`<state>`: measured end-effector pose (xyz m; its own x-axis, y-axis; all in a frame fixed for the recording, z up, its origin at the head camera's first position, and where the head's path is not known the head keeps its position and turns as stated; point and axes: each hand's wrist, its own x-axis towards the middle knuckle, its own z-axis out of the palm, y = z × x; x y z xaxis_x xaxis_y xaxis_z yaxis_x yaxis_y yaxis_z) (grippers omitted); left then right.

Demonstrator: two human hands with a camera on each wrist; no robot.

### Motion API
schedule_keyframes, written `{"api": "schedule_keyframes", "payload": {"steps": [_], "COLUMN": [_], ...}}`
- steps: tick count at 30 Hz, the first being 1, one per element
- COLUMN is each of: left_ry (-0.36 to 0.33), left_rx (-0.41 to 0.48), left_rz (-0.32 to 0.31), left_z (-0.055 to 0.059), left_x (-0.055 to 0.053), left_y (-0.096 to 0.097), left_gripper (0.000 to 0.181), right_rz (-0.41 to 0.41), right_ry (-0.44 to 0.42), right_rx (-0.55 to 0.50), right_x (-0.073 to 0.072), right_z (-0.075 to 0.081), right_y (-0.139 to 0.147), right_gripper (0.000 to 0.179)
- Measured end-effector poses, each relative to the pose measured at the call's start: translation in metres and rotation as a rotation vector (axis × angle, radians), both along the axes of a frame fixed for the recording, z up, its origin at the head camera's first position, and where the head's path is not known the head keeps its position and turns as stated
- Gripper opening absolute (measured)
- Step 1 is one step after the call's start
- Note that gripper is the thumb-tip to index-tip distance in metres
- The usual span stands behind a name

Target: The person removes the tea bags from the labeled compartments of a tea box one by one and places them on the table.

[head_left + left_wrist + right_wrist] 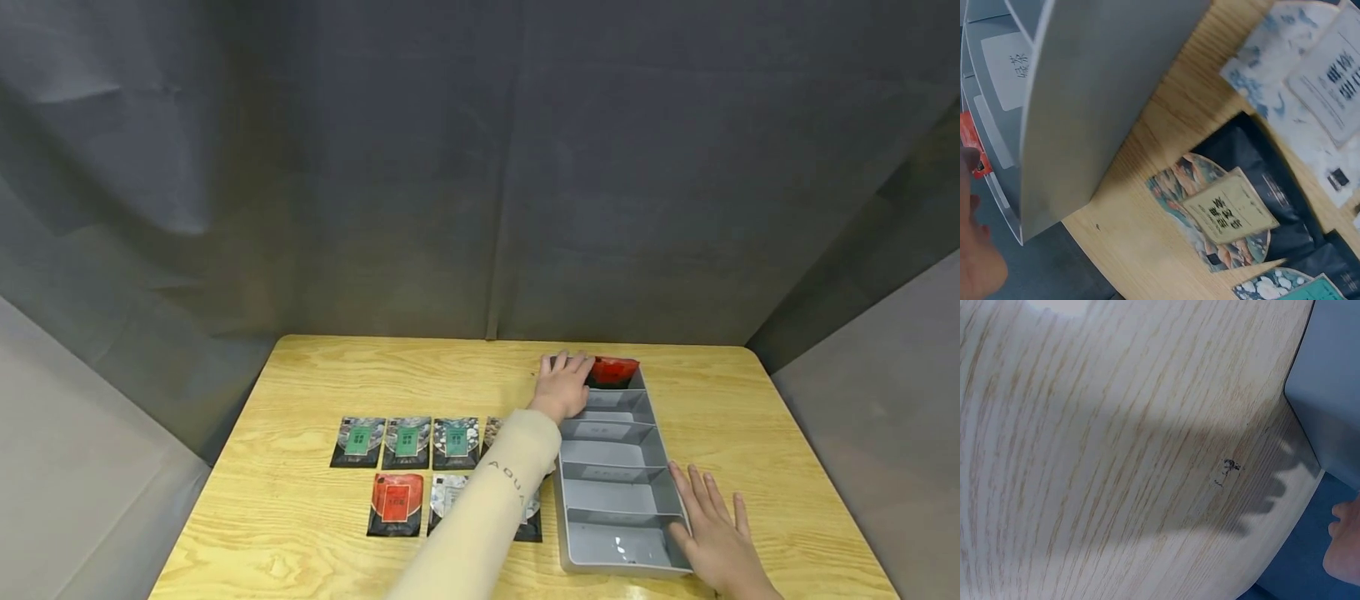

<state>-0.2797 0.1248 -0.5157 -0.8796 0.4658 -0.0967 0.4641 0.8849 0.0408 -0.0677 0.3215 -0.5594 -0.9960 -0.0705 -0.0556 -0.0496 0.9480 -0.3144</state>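
Note:
A grey box (pixel 626 573) with several compartments stands right of centre on the table. A red and black tea sachet (pixel 613 372) stands in its farthest compartment; its red part (pixel 974 144) shows in the left wrist view. My left hand (pixel 562 390) reaches over that compartment's left end, fingers extended beside the sachet; part of the grasp area is hidden. At the box's near right corner my right hand (pixel 716 533) rests against the side, fingers straight and thumb at the rim. In the right wrist view, only a bit of that hand (pixel 1344 544) shows.
Left of the box lie sachets in two rows: green-labelled ones (pixel 357 442) behind, a red one (pixel 395 504) and a white-patterned one (pixel 447 498) in front. My left sleeve covers some. A yellow-labelled sachet (pixel 1229 206) lies near the box. Dark curtain (pixel 390 208) hangs behind.

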Motion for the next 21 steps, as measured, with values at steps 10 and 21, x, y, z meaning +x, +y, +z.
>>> {"api": "schedule_keyframes", "payload": {"steps": [10, 21], "left_ry": [-0.07, -0.15], "left_rx": [-0.023, -0.021], "left_rz": [-0.02, -0.009], "left_z": [0.013, 0.012], "left_x": [0.004, 0.001], "left_y": [0.008, 0.003], "left_gripper": [0.052, 0.053], "right_rz": [0.003, 0.015], "right_ry": [0.019, 0.044], "right_rx": [0.003, 0.01], "right_x": [0.004, 0.003], "right_z": [0.0, -0.001], "right_y": [-0.001, -0.004], "right_gripper": [0.072, 0.071]}}
